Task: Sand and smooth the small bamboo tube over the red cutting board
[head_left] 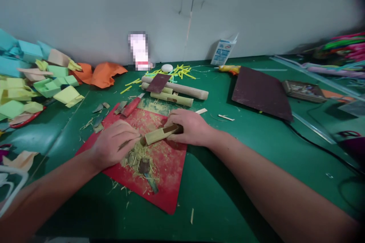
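A short bamboo tube (154, 136) with a cut-out opening lies tilted over a red mat (171, 174). My right hand (186, 127) is wrapped round its right end. At its left end is my left hand (115, 142), fingers curled together; a small dark piece shows between them, too small to name. Under the tube, shavings (139, 161) and a dark scrap (144, 165) cover part of the mat. Behind my left hand lies a red-handled knife (131, 107). Further back, more bamboo pieces (182, 99) rest beside a small brown sheet (158, 83).
Folded coloured papers (48, 79) fill the back left, beside orange paper (105, 74). A phone (139, 51) leans on the wall. At the right are a dark board (262, 93), a picture box (303, 91) and a black cable (322, 147). A white frame edges the lower left.
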The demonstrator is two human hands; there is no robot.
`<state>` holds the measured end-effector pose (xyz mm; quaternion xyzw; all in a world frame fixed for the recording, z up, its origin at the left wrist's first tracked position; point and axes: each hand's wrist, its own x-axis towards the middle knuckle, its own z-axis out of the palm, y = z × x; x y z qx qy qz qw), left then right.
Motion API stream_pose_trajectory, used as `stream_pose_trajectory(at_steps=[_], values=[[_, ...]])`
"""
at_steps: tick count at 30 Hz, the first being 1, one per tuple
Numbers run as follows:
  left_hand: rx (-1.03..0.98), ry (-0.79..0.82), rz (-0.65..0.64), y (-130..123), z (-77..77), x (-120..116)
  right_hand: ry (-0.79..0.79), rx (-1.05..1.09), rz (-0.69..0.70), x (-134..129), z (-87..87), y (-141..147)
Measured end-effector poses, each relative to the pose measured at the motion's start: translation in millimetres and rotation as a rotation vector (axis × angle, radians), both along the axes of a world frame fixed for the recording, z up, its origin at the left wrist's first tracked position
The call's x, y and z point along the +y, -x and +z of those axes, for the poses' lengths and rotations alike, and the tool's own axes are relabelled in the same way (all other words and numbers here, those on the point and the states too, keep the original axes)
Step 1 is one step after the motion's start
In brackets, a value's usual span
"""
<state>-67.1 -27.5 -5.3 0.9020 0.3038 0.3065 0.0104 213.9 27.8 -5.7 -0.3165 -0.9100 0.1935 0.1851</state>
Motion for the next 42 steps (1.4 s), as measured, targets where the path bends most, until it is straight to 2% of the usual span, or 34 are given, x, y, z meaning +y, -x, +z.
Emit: stream_pose_trajectory(at_steps=[7, 12, 16, 20, 24, 27, 30, 33, 36, 38, 40, 42], values=[[-0.138, 0.125, 0.181, -12, 7.1, 2, -0.012, -0.007, 0.011, 1, -0.1, 0], [-0.113, 0.182, 0.145, -22, 7.3, 0, -0.092, 0.014, 0.074, -1, -0.7, -2], [-0.136, 0.251, 0.178, -27, 9.6, -4, -0.161, -0.005, 0.082, -8, 2.5, 0], [-0.23, 0.402, 0.258, -30, 11.9, -7, -0.207, -0.104, -0.008, -17, 7.7, 4], [-0.488, 0.691, 0.405, -33, 8.3, -3, -0.193, -0.121, -0.064, -23, 10.1, 8], [-0.65, 0.885, 0.391, -34, 3.4, 3, -0.186, -0.089, -0.055, -25, 8.9, 12], [-0.733, 0.945, 0.378, -35, 1.0, 7, -0.179, -0.08, -0.024, -26, 6.0, 17], [-0.735, 0.96, 0.408, -39, 1.4, 7, -0.187, -0.057, 0.003, -26, 3.1, 19], [-0.641, 0.858, 0.42, -41, 4.1, 4, -0.195, -0.04, 0.011, -26, 1.1, 20], [-0.512, 0.644, 0.37, -40, 7.2, 0, -0.196, -0.032, 0.013, -26, 0.5, 20], [-0.362, 0.383, 0.273, -37, 10.6, -4, -0.2, -0.018, 0.022, -26, 0.0, 19], [-0.241, 0.191, 0.179, -33, 12.7, -7, -0.202, -0.005, 0.033, -26, -0.5, 18]])
